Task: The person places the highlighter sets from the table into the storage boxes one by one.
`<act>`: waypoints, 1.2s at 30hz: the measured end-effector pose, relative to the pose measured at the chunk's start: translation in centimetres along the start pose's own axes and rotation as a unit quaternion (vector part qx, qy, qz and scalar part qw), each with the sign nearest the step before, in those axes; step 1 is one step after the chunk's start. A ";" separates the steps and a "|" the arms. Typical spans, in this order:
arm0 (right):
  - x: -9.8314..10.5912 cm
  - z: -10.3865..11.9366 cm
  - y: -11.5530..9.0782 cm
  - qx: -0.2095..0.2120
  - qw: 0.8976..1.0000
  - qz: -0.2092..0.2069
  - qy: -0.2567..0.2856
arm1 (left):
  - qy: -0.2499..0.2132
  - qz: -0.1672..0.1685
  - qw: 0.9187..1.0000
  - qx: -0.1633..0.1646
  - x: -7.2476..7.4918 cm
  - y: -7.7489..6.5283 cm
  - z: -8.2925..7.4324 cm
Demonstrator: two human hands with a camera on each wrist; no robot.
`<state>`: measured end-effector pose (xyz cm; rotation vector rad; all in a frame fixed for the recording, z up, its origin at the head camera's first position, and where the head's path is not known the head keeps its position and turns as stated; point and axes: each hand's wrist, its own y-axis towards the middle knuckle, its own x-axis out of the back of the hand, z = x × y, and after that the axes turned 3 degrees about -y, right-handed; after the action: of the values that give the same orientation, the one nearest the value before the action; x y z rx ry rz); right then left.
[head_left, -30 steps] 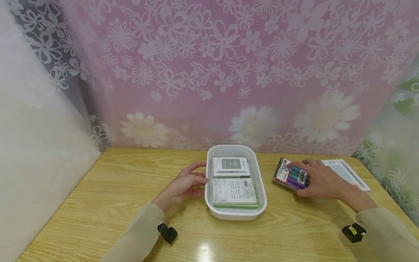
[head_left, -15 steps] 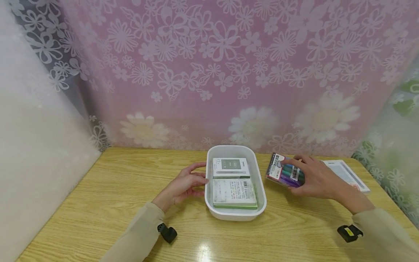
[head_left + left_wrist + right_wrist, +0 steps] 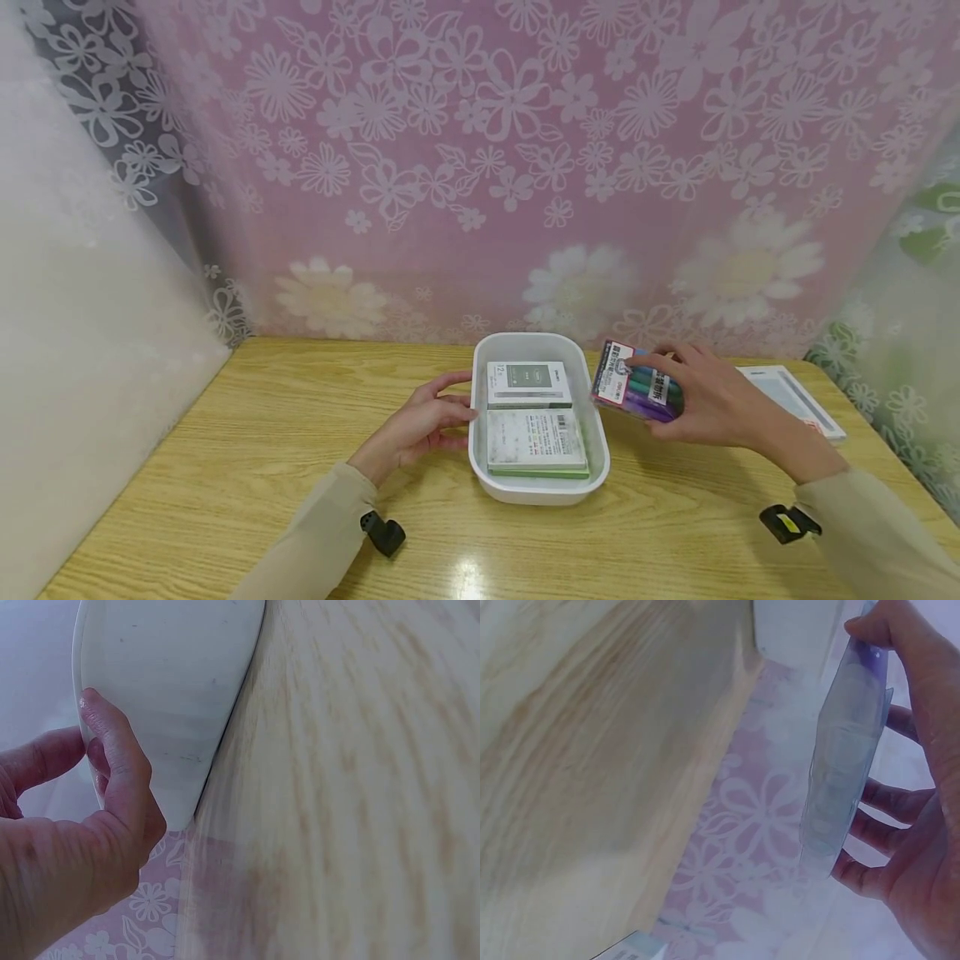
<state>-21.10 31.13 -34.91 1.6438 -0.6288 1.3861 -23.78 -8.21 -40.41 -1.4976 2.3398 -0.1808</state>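
Note:
My left hand [image 3: 423,421] rests beside a white plastic bin [image 3: 480,483], its relaxed fingers touching the rim and outer wall. In the left wrist view, the bin's side wall [image 3: 172,690] stands on the table under those fingertips. A white box with a green label [image 3: 532,382] lies inside, and nearer me a white-covered pad with a green layer beneath [image 3: 536,442]. My right hand [image 3: 708,396] grips a clear pack of coloured markers [image 3: 637,385], tilted above the table close to the bin's right rim. In the right wrist view, thumb and fingers hold the marker pack [image 3: 844,750] along opposite edges.
A flat white box [image 3: 791,396] lies at the table's right, partly behind my right forearm. The wooden table [image 3: 300,467] meets a pink flowered curtain [image 3: 450,208] at the back. More patterned sheeting hangs at both sides.
My right hand has lifted the marker pack and moved it left, up to the bin's right rim. The left hand and the bin have stayed nearly still.

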 end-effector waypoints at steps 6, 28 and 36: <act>0.5 1.1 1.3 0.022 1.000 -0.002 -0.012 | -0.002 0.001 1.000 0.001 0.0 -0.1 0.0; -0.1 3.1 6.0 0.081 0.997 0.017 -0.006 | 0.001 0.001 1.000 0.004 0.2 0.0 -0.1; -0.6 3.9 7.3 0.088 0.995 0.047 -0.010 | -0.002 -0.003 1.000 0.009 0.2 0.0 -0.1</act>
<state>-25.22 24.04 -33.29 1.7888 -0.6170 1.5306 -23.88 -8.39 -40.32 -1.4949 2.3242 -0.1998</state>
